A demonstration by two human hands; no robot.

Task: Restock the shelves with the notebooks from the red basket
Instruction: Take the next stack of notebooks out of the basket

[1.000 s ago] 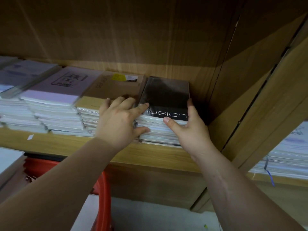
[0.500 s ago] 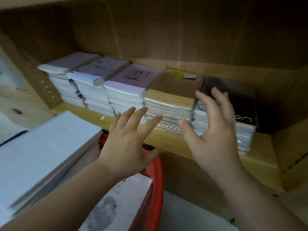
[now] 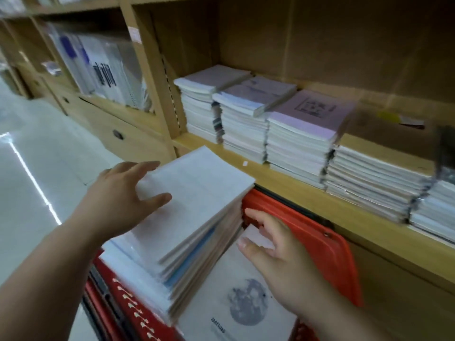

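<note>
1. The red basket (image 3: 320,239) stands below the front edge of the wooden shelf (image 3: 290,185), holding a tall tilted stack of pale notebooks (image 3: 194,207) and, beside it on the right, a lower notebook with a moon on its cover (image 3: 243,303).
2. The left hand (image 3: 118,200) rests on the upper left corner of the tilted stack; its fingers (image 3: 145,166) are spread along the far edge and the thumb lies flat on the top cover, loose, not clamped around anything.
3. The right hand (image 3: 278,257) is inside the basket at the stack's right side, over the moon-cover notebook. Its fingers (image 3: 258,217) are curled toward the stack's edge, touching or nearly touching a small pale corner of paper; motion blur hides whether they actually grip it.
4. On the shelf I count five stacks of notebooks (image 3: 298,143) side by side: three pale or lilac-topped ones, one tan-topped, and a dark-topped one cut off at the right frame edge.
5. In the neighbouring compartment to the left, clear-wrapped items (image 3: 103,75) stand upright; their count is unclear.
</note>
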